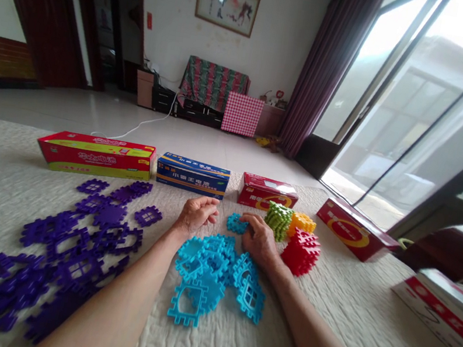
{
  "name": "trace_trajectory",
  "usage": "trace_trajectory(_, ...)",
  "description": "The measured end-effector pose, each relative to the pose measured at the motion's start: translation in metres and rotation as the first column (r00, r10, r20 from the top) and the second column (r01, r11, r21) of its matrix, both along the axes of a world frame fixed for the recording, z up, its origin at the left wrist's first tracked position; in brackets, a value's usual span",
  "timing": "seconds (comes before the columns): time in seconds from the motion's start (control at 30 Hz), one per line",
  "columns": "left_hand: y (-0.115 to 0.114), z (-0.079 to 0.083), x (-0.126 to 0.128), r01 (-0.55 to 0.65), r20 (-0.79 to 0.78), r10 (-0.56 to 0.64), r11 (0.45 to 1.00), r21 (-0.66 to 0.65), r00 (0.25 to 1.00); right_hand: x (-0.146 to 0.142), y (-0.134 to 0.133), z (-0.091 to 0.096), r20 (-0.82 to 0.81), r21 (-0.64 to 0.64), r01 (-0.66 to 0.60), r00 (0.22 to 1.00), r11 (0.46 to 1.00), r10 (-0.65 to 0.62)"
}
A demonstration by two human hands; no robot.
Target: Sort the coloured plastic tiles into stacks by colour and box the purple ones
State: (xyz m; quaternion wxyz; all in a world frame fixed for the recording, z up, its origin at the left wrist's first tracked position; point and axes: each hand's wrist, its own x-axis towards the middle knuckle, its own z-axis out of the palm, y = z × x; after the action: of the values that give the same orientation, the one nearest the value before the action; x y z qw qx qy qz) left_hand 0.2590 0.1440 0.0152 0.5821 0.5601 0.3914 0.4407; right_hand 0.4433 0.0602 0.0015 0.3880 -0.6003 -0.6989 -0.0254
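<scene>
My right hand (263,239) has its fingertips on a small blue interlocking plastic tile (234,222), gripping it at its right edge just above the bedding. My left hand (196,215) hovers to the left of that tile, fingers loosely curled and a little apart, with nothing visible in them. Between my forearms lies a pile of blue tiles (210,288) with notched edges, some solid and some with window cut-outs. Right of my right hand stand notched stacks or blocks in green (278,221), yellow (303,224) and red (301,253).
Many purple tiles (78,266) spread over the quilted cover (151,338) on the left, partly behind my left forearm. Along the back stand a red-and-green box (96,157), a blue box (193,175) and two dark red boxes (268,192). A white-and-red box (447,316) lies at right.
</scene>
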Motion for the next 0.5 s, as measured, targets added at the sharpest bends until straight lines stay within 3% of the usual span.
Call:
trace_trajectory(0.27,0.0018,-0.0019,0.0001,0.015,-0.011,-0.015,1.000,0.015,1.000,-0.0072,0.0007,0.0057,0.056,-0.174,0.105,0.994,0.979,-0.096)
trace_trajectory(0.5,0.0031,-0.0032,0.0007,0.027,-0.024,-0.026,0.999,0.029,0.999,-0.0045,0.0011,0.0050,0.036,-0.149,0.058,0.998,0.987,-0.053)
